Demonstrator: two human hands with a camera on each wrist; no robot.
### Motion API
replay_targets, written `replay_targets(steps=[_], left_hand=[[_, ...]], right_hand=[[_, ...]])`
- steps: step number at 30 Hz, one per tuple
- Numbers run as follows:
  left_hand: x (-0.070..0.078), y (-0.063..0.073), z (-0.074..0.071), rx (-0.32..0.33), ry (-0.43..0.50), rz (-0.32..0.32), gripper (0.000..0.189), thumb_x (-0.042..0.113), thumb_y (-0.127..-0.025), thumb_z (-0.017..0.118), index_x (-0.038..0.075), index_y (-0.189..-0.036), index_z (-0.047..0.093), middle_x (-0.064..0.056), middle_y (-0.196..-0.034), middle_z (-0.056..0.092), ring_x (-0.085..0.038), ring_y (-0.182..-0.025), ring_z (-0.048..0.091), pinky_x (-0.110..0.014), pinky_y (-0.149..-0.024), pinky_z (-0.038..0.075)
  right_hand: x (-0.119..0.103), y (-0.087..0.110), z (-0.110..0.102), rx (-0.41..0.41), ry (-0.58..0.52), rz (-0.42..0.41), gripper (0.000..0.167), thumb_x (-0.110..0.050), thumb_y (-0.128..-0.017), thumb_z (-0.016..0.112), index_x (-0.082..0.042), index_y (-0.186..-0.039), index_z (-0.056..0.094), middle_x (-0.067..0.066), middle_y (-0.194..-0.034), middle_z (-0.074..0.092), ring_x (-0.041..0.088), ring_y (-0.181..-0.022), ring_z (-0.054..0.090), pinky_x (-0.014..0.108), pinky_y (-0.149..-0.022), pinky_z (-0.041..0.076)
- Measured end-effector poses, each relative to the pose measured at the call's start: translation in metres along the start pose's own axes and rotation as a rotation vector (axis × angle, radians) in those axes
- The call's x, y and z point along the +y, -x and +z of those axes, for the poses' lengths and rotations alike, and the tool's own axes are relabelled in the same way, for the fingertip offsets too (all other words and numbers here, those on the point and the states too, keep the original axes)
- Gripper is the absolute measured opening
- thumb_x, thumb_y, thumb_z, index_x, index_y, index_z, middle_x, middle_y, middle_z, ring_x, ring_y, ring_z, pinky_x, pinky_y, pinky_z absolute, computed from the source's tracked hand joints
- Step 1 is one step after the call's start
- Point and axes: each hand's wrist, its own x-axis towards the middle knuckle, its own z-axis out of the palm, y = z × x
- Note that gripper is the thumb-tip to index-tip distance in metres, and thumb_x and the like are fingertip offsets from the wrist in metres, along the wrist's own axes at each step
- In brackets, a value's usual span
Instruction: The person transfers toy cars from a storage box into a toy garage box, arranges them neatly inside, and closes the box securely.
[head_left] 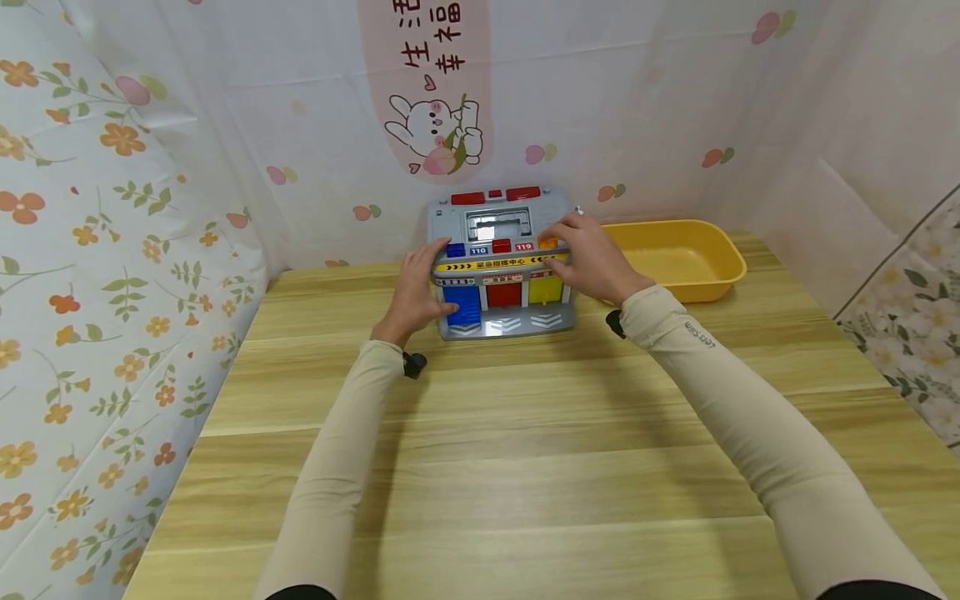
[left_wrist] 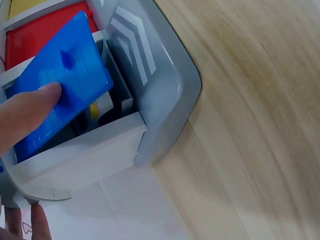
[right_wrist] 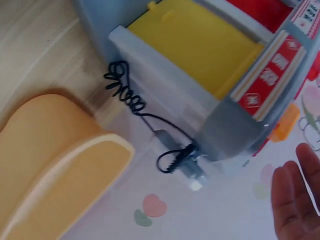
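Note:
A grey toy garage (head_left: 501, 325) with three coloured doors stands at the back of the table. My left hand (head_left: 415, 287) holds its left corner, with the index finger up by the blue button (head_left: 456, 249). The left thumb (left_wrist: 42, 102) presses the blue door (left_wrist: 82, 65), which hangs tilted inward over a dark opening. My right hand (head_left: 592, 257) is at the right roof edge. Its index finger reaches the orange button (head_left: 548, 243) and its thumb lies near the yellow strip. In the right wrist view other right fingers (right_wrist: 295, 200) extend past the garage.
A yellow plastic basin (head_left: 678, 292) stands right of the garage. A coiled black cord (right_wrist: 125, 90) with a grey-and-clear piece hangs beside the garage's right wall. A printed curtain (head_left: 300, 125) rises directly behind, and another with orange flowers hangs on the left.

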Motion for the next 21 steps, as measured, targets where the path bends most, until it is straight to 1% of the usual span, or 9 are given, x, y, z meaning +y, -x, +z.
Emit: replay_targets(steps=[6,13,17,21], left_hand=[[0.003,-0.001,0.005,0.039,-0.047,-0.001,0.111,0.006,-0.064,0.094,0.018,-0.155,0.033,-0.01,-0.152,0.047,-0.032,-0.133,0.039,-0.05,-0.117,0.035],[0.008,-0.004,0.008,0.055,-0.153,-0.034,0.116,0.012,-0.067,0.094,0.023,-0.158,0.022,-0.01,-0.151,0.046,-0.031,-0.13,0.038,-0.046,-0.115,0.038],[0.009,-0.004,0.011,0.062,-0.201,-0.04,0.113,0.012,-0.067,0.094,0.023,-0.156,0.026,-0.01,-0.149,0.045,-0.031,-0.13,0.038,-0.046,-0.113,0.04],[0.01,-0.003,0.013,0.068,-0.237,-0.042,0.107,0.014,-0.068,0.093,0.021,-0.154,0.031,-0.011,-0.145,0.046,-0.031,-0.129,0.037,-0.045,-0.112,0.041]], right_hand=[[0.009,-0.002,0.004,-0.046,0.009,0.042,0.044,-0.018,-0.093,0.069,-0.002,-0.133,0.061,0.021,-0.135,0.055,0.038,-0.121,0.049,0.051,-0.108,0.045],[0.011,-0.007,0.003,-0.073,0.007,0.045,0.047,-0.019,-0.094,0.067,-0.002,-0.137,0.057,0.021,-0.135,0.052,0.036,-0.119,0.051,0.051,-0.106,0.048],[0.012,-0.011,0.002,-0.102,0.034,0.054,0.054,-0.021,-0.094,0.068,-0.003,-0.142,0.052,0.023,-0.14,0.052,0.037,-0.122,0.051,0.051,-0.108,0.047],[0.016,-0.013,0.005,-0.14,0.056,0.05,0.06,-0.023,-0.094,0.069,-0.001,-0.146,0.048,0.025,-0.146,0.048,0.041,-0.13,0.043,0.053,-0.112,0.041]])
